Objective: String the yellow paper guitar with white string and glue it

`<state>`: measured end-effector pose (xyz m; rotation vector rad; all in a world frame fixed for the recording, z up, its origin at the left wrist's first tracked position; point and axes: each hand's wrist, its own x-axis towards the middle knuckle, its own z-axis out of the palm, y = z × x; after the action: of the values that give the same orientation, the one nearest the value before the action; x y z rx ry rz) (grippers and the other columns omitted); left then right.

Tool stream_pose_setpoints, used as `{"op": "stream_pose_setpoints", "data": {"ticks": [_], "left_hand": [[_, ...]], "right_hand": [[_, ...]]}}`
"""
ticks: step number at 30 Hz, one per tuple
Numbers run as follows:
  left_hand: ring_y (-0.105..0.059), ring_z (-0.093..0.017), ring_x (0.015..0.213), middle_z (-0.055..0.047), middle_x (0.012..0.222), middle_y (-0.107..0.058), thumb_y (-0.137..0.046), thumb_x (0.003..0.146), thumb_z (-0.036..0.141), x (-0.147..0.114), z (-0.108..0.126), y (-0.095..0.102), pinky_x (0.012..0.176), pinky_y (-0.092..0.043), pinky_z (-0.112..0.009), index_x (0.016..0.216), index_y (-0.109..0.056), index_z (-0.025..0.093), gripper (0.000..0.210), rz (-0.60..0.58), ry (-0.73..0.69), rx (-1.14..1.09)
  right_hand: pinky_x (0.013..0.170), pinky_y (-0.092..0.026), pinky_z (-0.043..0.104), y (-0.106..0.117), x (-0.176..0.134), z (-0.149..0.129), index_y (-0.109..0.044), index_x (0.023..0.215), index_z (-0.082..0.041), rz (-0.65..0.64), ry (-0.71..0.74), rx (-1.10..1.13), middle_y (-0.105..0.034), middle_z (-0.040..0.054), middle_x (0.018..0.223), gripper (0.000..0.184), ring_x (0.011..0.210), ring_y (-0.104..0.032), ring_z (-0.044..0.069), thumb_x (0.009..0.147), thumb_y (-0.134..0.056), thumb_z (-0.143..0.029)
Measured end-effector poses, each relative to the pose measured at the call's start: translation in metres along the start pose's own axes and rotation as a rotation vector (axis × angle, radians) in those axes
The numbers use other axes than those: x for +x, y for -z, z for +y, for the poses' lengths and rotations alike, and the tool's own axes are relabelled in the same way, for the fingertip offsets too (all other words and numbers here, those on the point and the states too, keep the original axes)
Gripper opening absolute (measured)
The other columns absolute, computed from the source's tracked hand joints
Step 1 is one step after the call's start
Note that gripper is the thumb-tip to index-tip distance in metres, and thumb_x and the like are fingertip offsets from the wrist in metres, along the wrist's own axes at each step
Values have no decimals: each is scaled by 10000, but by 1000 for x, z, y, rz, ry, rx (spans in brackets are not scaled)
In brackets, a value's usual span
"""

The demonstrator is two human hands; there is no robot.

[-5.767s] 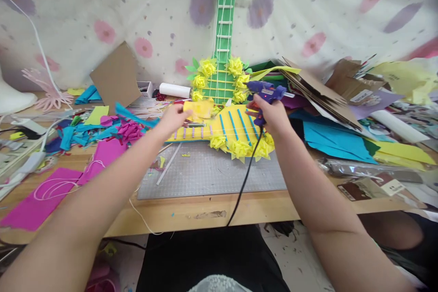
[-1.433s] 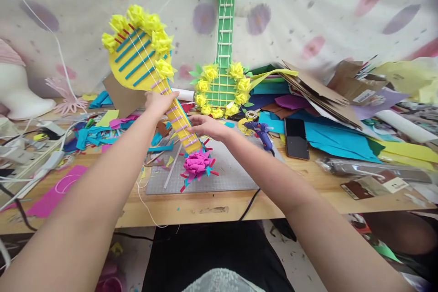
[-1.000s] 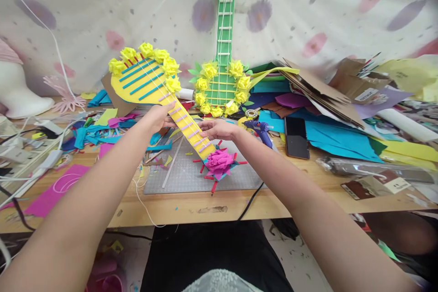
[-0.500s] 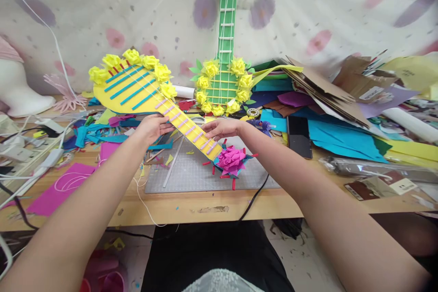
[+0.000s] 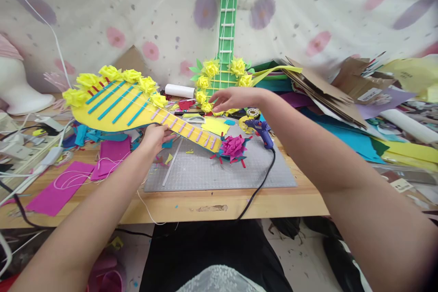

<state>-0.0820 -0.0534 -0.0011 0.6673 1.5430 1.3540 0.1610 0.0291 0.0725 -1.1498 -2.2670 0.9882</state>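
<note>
A yellow handmade craft guitar (image 5: 112, 116), edged with yellow paper flowers and crossed by blue and lilac strips, slants down to the right. My left hand (image 5: 155, 139) is closed around the underside of its neck, near the body. A magenta flower with red pegs (image 5: 233, 148) forms its head end above the mat. My right hand (image 5: 236, 99) is off the yellow guitar, its fingers loosely bent and apart, with nothing seen in them. It hangs before the lower body of a green craft guitar (image 5: 226, 50) that stands upright at the back, covering part of its flowers.
A blue glue gun (image 5: 262, 131) with a black cord lies right of the yellow guitar, on the grey cutting mat (image 5: 219, 178). Magenta sheets (image 5: 61, 187) and white string lie at left. Cardboard (image 5: 328, 86) and coloured sheets are piled at right. A white roll (image 5: 179, 91) lies behind.
My right hand has let go of the yellow guitar's neck and risen toward the green guitar. The yellow guitar has shifted left, and its head end has risen slightly. The glue gun shows more fully.
</note>
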Motion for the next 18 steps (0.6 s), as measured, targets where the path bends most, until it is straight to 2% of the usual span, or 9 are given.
{"op": "stream_pose_setpoints", "data": {"ticks": [2,5,7,9,11,14,18], "left_hand": [[-660,-164,747,-97,898,-635,-535,748,34,-1,-4,-6,709,-578,-358,830,-549,120,119,-1,-14,-18],[-649,-141,737,-94,907,-625,-518,786,62,0,-10,-14,700,-579,-334,817,-521,122,68,-4,-42,-39],[-640,-126,722,-85,886,-623,-490,812,77,2,-13,-14,679,-576,-303,811,-516,125,55,-27,-51,-36],[-632,-115,693,-75,853,-617,-480,825,93,4,-14,-10,636,-565,-265,802,-511,128,52,-49,-42,-5],[-627,-113,652,-67,820,-607,-511,816,122,8,-14,-1,578,-545,-240,788,-504,132,31,-57,-17,67],[-620,-135,594,-65,768,-598,-616,742,160,15,-8,18,505,-508,-240,746,-529,131,92,-125,40,287],[-551,-113,513,-37,653,-603,-690,617,169,16,12,46,447,-417,-197,658,-625,155,79,-437,-44,709]], "right_hand": [[835,-483,385,-24,1,-7,-642,1023,-254,-121,73,-136,-681,54,957,496,896,-630,231,564,-803,-346],[871,-455,402,-77,0,-16,-428,1321,-251,-159,0,-366,-588,127,1201,847,1041,-583,294,567,-796,-361],[868,-448,421,-109,0,-19,-255,1421,-173,-128,-69,-458,-536,210,1247,931,1083,-556,331,643,-747,-311],[884,-434,421,-130,2,-18,-195,1438,-151,-69,-86,-495,-503,223,1279,866,1128,-527,329,716,-667,-232],[893,-428,415,-140,7,-12,-179,1440,-140,-45,-74,-485,-513,221,1271,841,1142,-517,323,730,-627,-182],[907,-421,408,-140,16,-2,-182,1439,-102,-24,-70,-476,-525,230,1254,836,1134,-517,325,716,-601,-137],[924,-415,409,-133,24,10,-178,1445,-133,1,-52,-487,-502,194,1294,836,1170,-485,314,696,-545,-77]]}}
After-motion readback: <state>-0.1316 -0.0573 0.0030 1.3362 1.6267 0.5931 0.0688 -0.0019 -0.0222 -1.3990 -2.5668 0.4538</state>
